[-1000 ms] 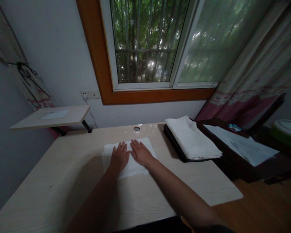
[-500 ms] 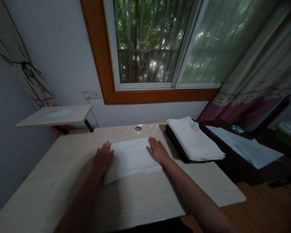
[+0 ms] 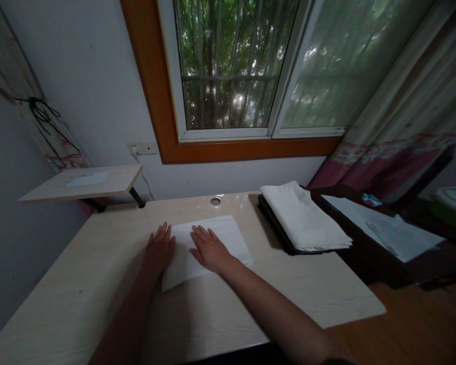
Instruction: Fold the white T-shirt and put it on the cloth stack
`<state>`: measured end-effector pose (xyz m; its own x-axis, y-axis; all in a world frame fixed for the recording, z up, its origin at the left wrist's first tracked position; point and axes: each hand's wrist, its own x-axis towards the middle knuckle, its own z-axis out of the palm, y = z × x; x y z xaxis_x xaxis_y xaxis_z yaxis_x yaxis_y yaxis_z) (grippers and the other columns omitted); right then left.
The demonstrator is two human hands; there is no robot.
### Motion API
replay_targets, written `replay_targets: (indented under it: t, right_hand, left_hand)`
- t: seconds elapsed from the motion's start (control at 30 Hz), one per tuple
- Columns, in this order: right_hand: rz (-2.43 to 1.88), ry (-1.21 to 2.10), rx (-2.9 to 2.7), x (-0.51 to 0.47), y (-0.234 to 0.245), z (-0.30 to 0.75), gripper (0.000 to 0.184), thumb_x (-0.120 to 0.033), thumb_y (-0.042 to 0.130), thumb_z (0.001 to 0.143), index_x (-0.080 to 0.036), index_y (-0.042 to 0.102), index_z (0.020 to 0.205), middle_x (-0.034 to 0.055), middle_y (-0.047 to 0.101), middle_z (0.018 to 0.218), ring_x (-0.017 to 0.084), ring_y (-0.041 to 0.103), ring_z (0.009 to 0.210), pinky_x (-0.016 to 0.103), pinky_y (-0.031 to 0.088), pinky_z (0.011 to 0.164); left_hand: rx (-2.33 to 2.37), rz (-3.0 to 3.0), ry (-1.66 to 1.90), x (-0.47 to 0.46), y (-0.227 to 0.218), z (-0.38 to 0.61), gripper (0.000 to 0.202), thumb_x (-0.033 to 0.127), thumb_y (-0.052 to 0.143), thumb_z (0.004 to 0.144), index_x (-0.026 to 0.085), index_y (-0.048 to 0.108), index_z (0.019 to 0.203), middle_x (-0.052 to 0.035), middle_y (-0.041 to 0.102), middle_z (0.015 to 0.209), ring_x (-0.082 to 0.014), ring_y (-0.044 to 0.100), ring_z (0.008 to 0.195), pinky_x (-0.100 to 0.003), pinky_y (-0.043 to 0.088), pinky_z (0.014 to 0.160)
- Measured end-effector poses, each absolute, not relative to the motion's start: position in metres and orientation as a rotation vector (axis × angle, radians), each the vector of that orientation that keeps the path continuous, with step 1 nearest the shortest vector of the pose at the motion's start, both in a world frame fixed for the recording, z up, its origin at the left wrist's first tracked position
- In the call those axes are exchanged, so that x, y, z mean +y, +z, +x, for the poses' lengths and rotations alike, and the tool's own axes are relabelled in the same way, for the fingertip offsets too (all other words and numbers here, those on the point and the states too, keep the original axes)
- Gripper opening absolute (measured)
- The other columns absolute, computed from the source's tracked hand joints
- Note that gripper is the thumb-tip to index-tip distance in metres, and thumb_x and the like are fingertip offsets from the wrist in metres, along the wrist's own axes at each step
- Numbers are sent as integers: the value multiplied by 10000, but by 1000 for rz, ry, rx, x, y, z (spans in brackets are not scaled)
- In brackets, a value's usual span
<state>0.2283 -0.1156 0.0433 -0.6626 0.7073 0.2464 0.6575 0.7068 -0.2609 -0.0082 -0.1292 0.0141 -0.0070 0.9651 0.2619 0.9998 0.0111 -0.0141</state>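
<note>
A folded white cloth (image 3: 228, 237) lies flat on the pale wooden desk (image 3: 99, 284). My left hand (image 3: 159, 249) rests open at the cloth's left edge, fingers stretched forward. My right hand (image 3: 209, 248) lies flat and open on the left half of the cloth, palm down. To the right, a stack of folded white cloths (image 3: 304, 217) sits on a dark tray (image 3: 275, 228) at the desk's far right corner.
A cable hole (image 3: 215, 201) is at the desk's back edge below the window. A small side shelf (image 3: 79, 183) juts out at the left. A dark low table with papers (image 3: 383, 228) stands to the right, beside a curtain.
My right hand has slid leftward across the cloth from its right edge to near my left hand. Before that, both hands spread apart from the middle.
</note>
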Motion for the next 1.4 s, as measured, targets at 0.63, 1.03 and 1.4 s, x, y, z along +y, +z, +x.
replay_targets:
  t: [0.63,1.03,1.4]
  right_hand:
    - [-1572,155,-2442,-52,28,327,665,-540,264,1034,-144,326,1565,115,228,1647,245,184,1531,473,150,1230]
    - [-1594,130,-2367,-66,20,349,621,-477,300,1029,-144,363,1549,103,340,1609,234,245,1513,451,139,1237]
    - [-1589,96,-2376,-69,23,349,612,-461,312,1032,-132,365,1546,116,345,1606,237,251,1510,446,141,1236]
  left_hand:
    - [-2116,-2051,-238,-128,15,-10,583,372,263,1017,74,421,1492,-187,364,1591,-300,338,1481,-497,272,1195]
    - [-2043,-2044,-378,-126,28,2,502,310,303,1005,127,529,1414,-142,375,1595,-315,300,1497,-550,311,1175]
    - [-1815,-2407,-479,-124,33,114,523,417,361,1010,187,497,1460,-127,419,1567,-300,359,1470,-553,300,1186]
